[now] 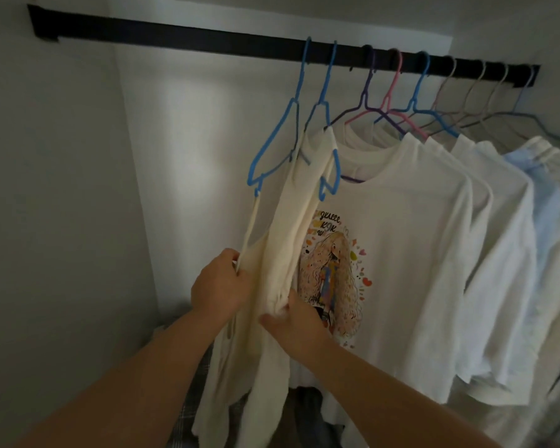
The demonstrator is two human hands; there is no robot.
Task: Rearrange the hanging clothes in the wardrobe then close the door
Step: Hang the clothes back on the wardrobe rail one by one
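White wardrobe walls enclose a dark rail (207, 35) that runs from the upper left corner to the right edge. Plastic hangers crowd its right half, leaving the left half bare. Nearest the bare stretch, two blue hangers (274, 147) carry a cream strappy top (272, 286), soft and thin, hanging in loose folds. The left hand (222, 282) pinches its thin strap and side edge; the right hand (293, 321) curls its fingers into a bunch of the cloth. Behind hangs a white printed T-shirt (401, 253) of smooth cotton, then more white and pale blue shirts (511, 221) packed toward the right end. Rearranging looks to be under way, since the top is still being straightened. No door is in view, so closing remains.
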